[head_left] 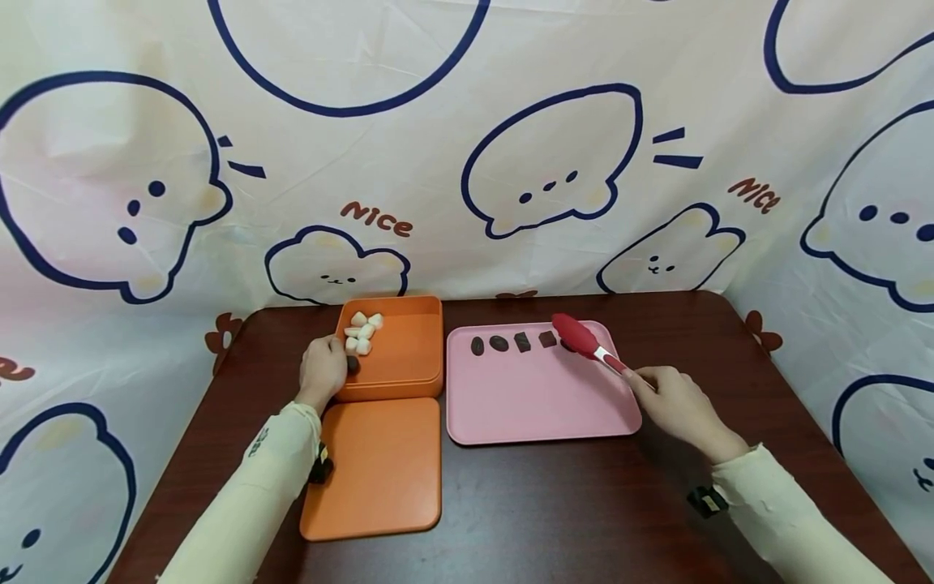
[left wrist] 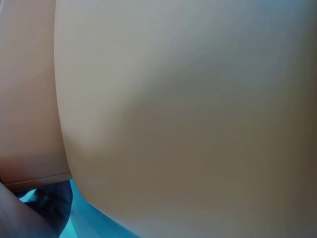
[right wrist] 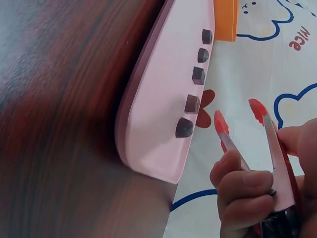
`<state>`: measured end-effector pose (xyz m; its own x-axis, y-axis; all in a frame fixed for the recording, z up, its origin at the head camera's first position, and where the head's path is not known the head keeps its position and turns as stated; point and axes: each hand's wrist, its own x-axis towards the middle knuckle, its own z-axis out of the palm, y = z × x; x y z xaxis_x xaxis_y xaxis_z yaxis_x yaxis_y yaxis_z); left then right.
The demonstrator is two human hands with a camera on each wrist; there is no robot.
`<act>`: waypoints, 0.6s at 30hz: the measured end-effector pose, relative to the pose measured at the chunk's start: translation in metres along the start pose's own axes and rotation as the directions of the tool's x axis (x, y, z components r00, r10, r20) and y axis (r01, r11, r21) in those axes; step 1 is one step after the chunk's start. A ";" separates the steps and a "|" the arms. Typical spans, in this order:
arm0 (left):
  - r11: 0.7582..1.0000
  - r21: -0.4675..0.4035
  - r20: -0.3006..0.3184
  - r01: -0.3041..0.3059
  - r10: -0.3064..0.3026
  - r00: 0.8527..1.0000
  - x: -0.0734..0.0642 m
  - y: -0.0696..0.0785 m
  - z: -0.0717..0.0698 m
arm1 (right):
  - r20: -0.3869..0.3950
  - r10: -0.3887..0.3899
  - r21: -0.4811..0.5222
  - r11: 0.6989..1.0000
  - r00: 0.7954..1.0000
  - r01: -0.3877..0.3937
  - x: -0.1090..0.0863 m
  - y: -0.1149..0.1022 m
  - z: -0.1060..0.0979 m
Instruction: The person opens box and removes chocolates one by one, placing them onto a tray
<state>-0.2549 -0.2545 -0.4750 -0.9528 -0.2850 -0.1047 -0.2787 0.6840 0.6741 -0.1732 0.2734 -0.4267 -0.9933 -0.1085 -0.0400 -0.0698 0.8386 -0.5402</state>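
My left hand (head_left: 323,369) grips the left wall of an orange box (head_left: 401,345). Several white marshmallows (head_left: 361,332) lie in the box, and a dark piece (head_left: 353,365) sits beside the fingers. Blurred orange surfaces fill most of the left wrist view, so the grip's details are hidden there. In my right hand (head_left: 679,405) is a pair of red-tipped tongs (head_left: 580,337), held over the upper right of a pink tray (head_left: 533,397). The right wrist view shows the tong tips apart with nothing between them. Several dark chocolates (right wrist: 198,75) stand in a row along the tray's far side.
An orange lid (head_left: 375,470) lies flat in front of the box, left of the tray. Everything stands on a dark wooden table (head_left: 554,511). Behind the table hangs a white cloth (head_left: 438,162) with cartoon drawings.
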 end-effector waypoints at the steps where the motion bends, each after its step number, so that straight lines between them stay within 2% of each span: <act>1: 1.000 0.001 -0.004 0.000 0.000 1.000 0.000 0.000 0.000 | -0.001 -0.002 0.001 1.000 1.000 0.002 0.001 -0.001 0.001; 18: 1.000 -0.006 -0.003 0.005 -0.005 1.000 0.000 -0.001 0.000 | -0.027 -0.037 -0.007 0.999 0.999 0.037 0.018 -0.025 0.022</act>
<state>-0.2549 -0.2548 -0.4759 -0.9509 -0.2910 -0.1058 -0.2831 0.6784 0.6780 -0.1876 0.2384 -0.4322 -0.9922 -0.1248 0.0028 -0.1069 0.8380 -0.5351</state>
